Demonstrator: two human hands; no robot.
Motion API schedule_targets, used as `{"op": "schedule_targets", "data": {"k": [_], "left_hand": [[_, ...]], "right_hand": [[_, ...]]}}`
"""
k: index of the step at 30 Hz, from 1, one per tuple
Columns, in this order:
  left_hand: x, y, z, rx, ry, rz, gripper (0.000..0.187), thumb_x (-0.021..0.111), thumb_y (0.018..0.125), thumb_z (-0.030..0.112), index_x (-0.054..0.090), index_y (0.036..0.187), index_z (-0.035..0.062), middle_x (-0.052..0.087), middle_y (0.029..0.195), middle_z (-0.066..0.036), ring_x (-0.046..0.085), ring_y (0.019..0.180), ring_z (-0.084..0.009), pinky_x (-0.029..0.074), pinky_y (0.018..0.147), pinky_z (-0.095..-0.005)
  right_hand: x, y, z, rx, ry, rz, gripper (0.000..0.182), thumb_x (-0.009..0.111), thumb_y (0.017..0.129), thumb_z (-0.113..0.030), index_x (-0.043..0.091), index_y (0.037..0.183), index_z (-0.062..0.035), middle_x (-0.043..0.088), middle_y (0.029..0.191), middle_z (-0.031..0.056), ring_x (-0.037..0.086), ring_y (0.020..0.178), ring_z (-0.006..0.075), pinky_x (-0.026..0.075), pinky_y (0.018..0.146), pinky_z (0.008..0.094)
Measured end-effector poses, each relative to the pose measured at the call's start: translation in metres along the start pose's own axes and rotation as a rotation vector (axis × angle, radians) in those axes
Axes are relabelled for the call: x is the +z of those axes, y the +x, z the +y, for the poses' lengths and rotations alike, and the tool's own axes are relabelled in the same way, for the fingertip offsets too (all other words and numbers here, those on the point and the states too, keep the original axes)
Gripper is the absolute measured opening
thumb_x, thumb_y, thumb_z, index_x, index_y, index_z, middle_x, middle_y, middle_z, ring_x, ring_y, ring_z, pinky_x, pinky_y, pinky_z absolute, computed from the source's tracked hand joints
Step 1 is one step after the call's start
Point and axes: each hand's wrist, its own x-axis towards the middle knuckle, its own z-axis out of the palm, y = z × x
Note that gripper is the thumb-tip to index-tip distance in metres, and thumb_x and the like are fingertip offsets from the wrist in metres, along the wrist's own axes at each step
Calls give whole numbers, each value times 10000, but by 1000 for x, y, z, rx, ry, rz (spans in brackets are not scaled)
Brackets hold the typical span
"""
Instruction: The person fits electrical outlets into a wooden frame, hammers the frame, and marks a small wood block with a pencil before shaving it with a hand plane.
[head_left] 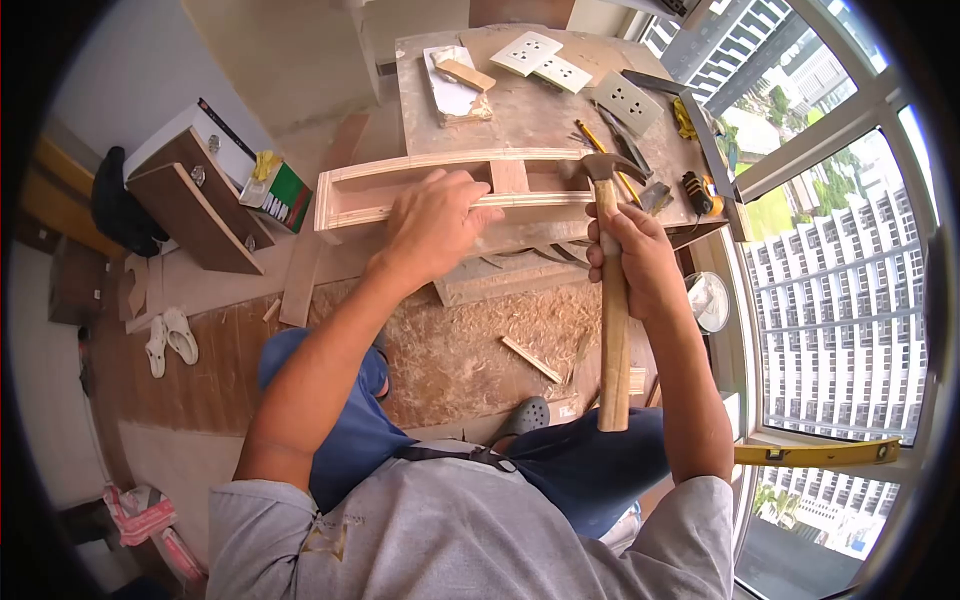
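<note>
A long, shallow wooden frame with plywood edges and a crosspiece lies along the near side of the workbench. My left hand is over its near rail, the fingers curled into the left compartment and the thumb pointing right; the fingertips are partly hidden. In my right hand is a claw hammer, gripped high on the wooden handle just below the head. The hammer's head is above the frame's right end, and its handle hangs down toward me.
On the workbench lie several socket plates, a pencil, a dark angled frame and a yellow-black tool. Wood shavings cover the floor. A spirit level lies by the window at right; a cabinet-like unit stands left.
</note>
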Motion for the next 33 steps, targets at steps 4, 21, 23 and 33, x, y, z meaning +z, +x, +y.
{"op": "schedule_targets", "data": {"k": [4, 21, 23, 33], "left_hand": [[1, 1, -2, 16, -14, 12, 381, 736, 909, 375, 744, 1070, 30, 680, 979, -95, 634, 1029, -322, 503, 855, -451], [-2, 1, -1, -7, -25, -1, 307, 724, 910, 346, 759, 1027, 64, 680, 954, -82, 634, 1008, -310, 507, 859, -457], [2, -1, -3, -3, -22, 8, 308, 726, 909, 349, 760, 1026, 65, 681, 956, -79, 634, 1008, -311, 507, 865, -457], [0, 1, -3, 9, 0, 5, 308, 727, 913, 347, 759, 1031, 65, 686, 967, -78, 632, 999, -310, 509, 872, -453]], "right_hand": [[16, 4, -5, -58, -1, 137, 281, 522, 1096, -270, 555, 1190, -7, 589, 847, 49, 599, 627, 128, 547, 526, 311], [33, 6, 4, 148, 4, -47, 239, 531, 1080, -253, 540, 1116, -17, 588, 834, 57, 586, 629, 150, 527, 521, 322], [40, 6, 11, 117, -15, 25, 236, 524, 1082, -249, 537, 1126, -17, 584, 832, 54, 585, 629, 148, 526, 524, 322], [36, 3, 9, 45, 32, 148, 246, 495, 1098, -263, 551, 1134, -26, 576, 818, 39, 569, 608, 138, 516, 518, 317]]}}
